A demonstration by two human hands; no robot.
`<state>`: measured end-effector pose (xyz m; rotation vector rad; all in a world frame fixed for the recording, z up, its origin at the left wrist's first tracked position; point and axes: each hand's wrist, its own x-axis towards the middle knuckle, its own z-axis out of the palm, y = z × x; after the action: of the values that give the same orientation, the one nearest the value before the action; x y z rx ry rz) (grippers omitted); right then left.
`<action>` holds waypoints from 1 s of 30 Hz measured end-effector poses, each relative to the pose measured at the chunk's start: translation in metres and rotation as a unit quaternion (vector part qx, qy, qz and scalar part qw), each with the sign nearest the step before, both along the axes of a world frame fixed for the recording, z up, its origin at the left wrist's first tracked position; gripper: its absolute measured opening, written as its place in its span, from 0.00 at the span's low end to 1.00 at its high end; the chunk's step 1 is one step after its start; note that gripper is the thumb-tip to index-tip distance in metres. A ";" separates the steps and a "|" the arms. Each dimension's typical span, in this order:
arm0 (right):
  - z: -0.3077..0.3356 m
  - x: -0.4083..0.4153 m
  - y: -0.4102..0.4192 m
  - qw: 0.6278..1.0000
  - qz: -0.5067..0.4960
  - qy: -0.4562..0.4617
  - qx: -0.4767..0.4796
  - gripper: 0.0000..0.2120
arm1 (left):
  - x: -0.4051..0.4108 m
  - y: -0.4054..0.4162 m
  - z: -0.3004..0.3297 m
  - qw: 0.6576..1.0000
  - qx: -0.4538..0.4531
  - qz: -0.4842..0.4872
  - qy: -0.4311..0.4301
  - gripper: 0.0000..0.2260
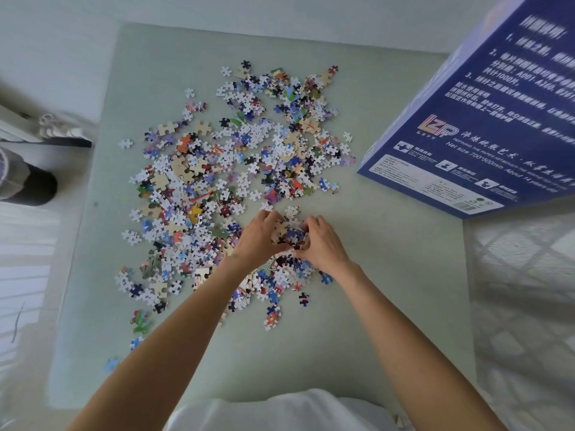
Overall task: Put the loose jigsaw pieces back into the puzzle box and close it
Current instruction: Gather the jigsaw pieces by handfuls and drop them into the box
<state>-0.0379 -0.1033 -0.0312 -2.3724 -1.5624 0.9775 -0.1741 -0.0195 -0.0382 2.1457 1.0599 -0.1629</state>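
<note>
Several loose jigsaw pieces [236, 157] lie scattered over a pale green table [389, 275], some face up, some white or tan back up. My left hand [259, 236] and my right hand [320, 242] are cupped together at the near edge of the pile, fingers curled around a small heap of pieces [291, 234] held between them. The blue puzzle box [485, 119], printed with white text, stands at the far right of the table, its printed side toward me. Whether the box is open does not show from here.
A dark cylindrical object [25, 181] and a white rail sit off the table's left edge. A white quilted surface [525, 290] borders the table on the right. Bare tabletop lies near me and between the pile and the box.
</note>
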 end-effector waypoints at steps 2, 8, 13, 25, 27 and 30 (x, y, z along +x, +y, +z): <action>0.002 -0.001 0.000 1.000 -0.008 0.016 0.006 0.25 | -0.002 0.000 0.001 1.000 -0.013 0.003 -0.019 0.23; 0.008 -0.001 -0.002 0.999 -0.028 0.042 0.016 0.24 | -0.006 0.000 0.001 0.998 -0.022 -0.001 -0.052 0.15; 0.014 0.003 -0.012 0.995 -0.083 0.032 0.037 0.23 | -0.013 0.001 0.009 0.999 -0.023 0.000 -0.033 0.16; 0.072 0.028 -0.064 0.993 -0.081 0.042 0.071 0.14 | -0.027 -0.013 0.060 0.997 0.069 0.014 -0.018 0.12; 0.097 0.045 -0.073 0.990 -0.080 0.050 0.101 0.14 | -0.017 -0.016 0.083 0.995 0.081 0.008 -0.064 0.12; 0.154 0.080 -0.084 0.981 -0.080 0.032 0.173 0.14 | 0.010 -0.022 0.124 0.986 0.092 -0.012 -0.136 0.13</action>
<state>0.0416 -0.1873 0.1233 -2.1619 -1.3631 0.6775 -0.1645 -0.0419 0.0860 2.2666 0.9186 0.2210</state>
